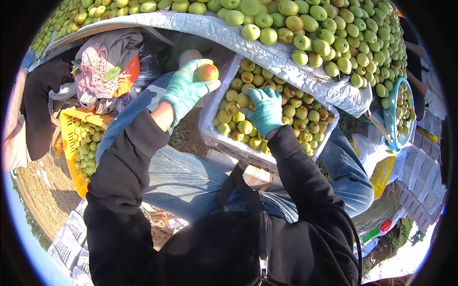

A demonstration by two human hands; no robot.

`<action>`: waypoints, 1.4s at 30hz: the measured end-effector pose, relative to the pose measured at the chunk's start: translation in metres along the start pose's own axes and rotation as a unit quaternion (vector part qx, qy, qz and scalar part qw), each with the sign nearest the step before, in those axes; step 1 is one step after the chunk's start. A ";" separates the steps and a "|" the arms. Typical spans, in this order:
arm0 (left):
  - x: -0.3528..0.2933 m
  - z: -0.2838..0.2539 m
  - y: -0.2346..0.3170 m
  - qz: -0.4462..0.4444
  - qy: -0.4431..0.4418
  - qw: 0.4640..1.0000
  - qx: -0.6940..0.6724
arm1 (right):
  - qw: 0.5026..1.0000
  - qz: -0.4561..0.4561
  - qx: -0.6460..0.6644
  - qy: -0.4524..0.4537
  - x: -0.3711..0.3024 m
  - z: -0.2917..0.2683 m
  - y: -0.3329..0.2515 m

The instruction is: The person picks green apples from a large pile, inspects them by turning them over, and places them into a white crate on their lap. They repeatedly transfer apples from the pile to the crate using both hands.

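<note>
My left hand, in a teal knit glove, grips a jujube between thumb and fingers. That fruit is orange-brown with a yellow-green edge. It is held up left of a white box with a clear plastic liner. Green jujubes, many with red-brown patches, fill the box. My right hand, gloved alike, reaches in over them. Its thumb and fingers close around a greenish jujube at the left part of the pile.
A large heap of green jujubes lies beyond a silvery quilted cover. At left stands a yellow crate of jujubes, near a bundle of cloths. A blue basket and another yellow crate are at right. People sit at both sides.
</note>
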State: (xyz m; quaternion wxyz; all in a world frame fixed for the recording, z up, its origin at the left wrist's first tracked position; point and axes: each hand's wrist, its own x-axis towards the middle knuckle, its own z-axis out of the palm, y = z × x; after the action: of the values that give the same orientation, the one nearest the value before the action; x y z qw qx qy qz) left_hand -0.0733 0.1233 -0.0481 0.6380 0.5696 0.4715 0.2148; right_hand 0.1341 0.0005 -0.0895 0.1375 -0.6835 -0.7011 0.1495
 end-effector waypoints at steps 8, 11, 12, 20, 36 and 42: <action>-0.008 0.005 -0.006 0.114 -0.015 0.973 0.200 | 0.999 -0.004 -0.031 0.023 -0.001 -0.001 -0.004; -0.014 0.008 -0.005 0.148 -0.033 0.958 0.243 | 0.990 0.010 0.035 0.137 -0.019 -0.016 -0.004; -0.014 0.009 -0.006 0.139 -0.048 0.958 0.247 | 0.985 0.033 0.059 0.162 -0.028 -0.023 -0.003; -0.057 0.062 -0.019 0.215 -0.225 0.900 0.305 | 0.678 0.276 0.680 -0.034 -0.084 -0.018 -0.064; -0.022 0.023 0.012 0.042 -0.206 0.799 0.563 | 0.989 0.137 0.054 0.000 -0.058 0.012 -0.011; -0.024 0.024 0.021 0.118 -0.143 0.856 0.483 | 0.988 0.138 0.049 0.051 -0.079 -0.019 0.003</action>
State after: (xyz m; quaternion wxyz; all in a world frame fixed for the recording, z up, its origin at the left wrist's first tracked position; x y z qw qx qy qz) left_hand -0.0584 0.0960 -0.0227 0.3126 0.8820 0.3489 -0.0506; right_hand 0.1469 -0.0782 -0.0727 0.1841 -0.7731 -0.5838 0.1660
